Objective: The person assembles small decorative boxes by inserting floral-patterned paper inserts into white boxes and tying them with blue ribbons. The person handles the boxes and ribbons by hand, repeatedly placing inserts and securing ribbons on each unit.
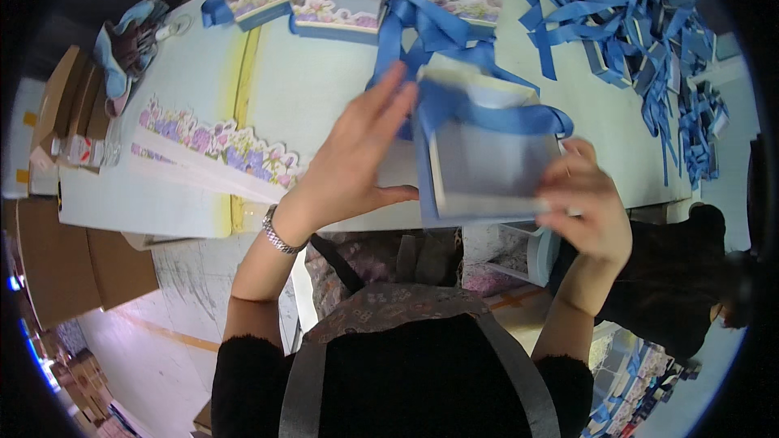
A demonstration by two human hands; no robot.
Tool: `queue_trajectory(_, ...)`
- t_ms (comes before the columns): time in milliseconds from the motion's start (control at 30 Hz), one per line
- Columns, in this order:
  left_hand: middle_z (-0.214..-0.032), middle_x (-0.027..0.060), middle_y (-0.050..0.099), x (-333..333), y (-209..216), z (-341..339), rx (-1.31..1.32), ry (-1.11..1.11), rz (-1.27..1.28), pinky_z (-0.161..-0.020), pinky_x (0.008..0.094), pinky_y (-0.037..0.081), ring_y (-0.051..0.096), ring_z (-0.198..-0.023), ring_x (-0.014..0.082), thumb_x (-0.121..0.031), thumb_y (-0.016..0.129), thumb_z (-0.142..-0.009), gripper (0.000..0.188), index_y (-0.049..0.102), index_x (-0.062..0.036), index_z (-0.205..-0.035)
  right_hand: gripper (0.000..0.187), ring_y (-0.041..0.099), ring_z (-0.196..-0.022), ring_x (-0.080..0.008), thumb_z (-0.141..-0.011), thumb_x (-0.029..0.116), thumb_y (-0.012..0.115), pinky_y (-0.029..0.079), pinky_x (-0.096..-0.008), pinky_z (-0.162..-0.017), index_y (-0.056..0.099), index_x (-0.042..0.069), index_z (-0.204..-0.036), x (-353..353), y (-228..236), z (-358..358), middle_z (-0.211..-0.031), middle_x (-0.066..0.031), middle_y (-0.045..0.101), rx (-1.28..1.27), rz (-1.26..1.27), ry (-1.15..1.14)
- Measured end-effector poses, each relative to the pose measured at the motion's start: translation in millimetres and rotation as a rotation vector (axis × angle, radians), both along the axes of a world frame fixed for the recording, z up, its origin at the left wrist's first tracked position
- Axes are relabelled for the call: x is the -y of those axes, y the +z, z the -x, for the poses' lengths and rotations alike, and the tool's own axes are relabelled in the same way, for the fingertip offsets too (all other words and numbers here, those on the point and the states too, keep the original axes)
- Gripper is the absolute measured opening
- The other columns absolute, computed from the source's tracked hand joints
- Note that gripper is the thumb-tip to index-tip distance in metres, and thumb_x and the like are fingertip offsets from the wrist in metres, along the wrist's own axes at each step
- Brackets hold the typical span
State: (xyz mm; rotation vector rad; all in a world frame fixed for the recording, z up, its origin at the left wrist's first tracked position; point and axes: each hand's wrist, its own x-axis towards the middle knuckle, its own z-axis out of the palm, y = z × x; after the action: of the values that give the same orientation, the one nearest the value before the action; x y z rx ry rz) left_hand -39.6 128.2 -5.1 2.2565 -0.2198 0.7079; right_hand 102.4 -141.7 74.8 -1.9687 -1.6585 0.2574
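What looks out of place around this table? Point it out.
The blue ribbons at the far right: they lie tangled over jumbled boxes. A crumpled cloth at the upper left also looks stray. Nothing seems spilled.

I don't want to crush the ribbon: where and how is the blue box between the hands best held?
The blue box is probably best gripped by its side walls, near the person's end, one hand from each side: the walls run straight there, while the blue ribbon loops across its far part.
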Motion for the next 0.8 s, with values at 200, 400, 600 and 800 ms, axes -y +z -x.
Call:
queue_trajectory(200,-0.137,0.0107,0.045,-25,-45,30,-0.163,0.331,-0.578,-0.096,0.0396,0.042,0.048,-0.117,0.0286,-0.014,0.074,-0.065,0.071,0.046,-0.0097,-0.130,0.018,0.058,-0.079,-0.0205,-0.069,0.015,0.073,0.046,-0.0351,-0.078,0.071,0.009,-0.086,3,-49,50,-0.072,-0.0028,0.064,-0.137,0.052,0.025)
queue_trajectory(400,-0.135,0.0115,0.047,-84,-67,103,-0.392,0.649,-0.481,-0.102,0.0471,0.034,0.043,-0.124,0.0302,-0.032,0.067,-0.079,0.058,0.050,-0.0087,-0.129,0.024,0.055,-0.088,-0.0230,-0.069,0.007,0.072,0.045,-0.0338,-0.075,0.069,0.009,-0.092,-47,-116,48,-0.100,-0.0036,0.064,0.540,-0.037,-0.363)
queue_trajectory(600,-0.142,0.0126,0.039,-76,-85,134,-0.469,0.598,-0.473,-0.108,0.0493,0.024,0.034,-0.133,0.0326,-0.036,0.061,-0.085,0.059,0.046,-0.0067,-0.133,0.053,0.055,-0.094,-0.0258,-0.066,0.028,0.078,0.043,-0.0400,-0.082,0.059,0.004,-0.109,-180,-123,119,-0.094,-0.0050,0.063,0.153,-0.089,-0.150)
queue_trajectory(800,-0.128,0.0147,0.051,-64,-103,163,-0.094,0.848,0.231,-0.094,0.0353,0.044,0.051,-0.115,0.0270,-0.006,0.054,-0.090,0.039,0.047,-0.0011,-0.128,0.039,0.064,-0.079,-0.0292,-0.065,0.026,0.075,0.048,-0.0391,-0.072,0.066,0.005,-0.097,-252,-129,75,-0.081,-0.0113,0.066,-0.207,0.410,-0.052)
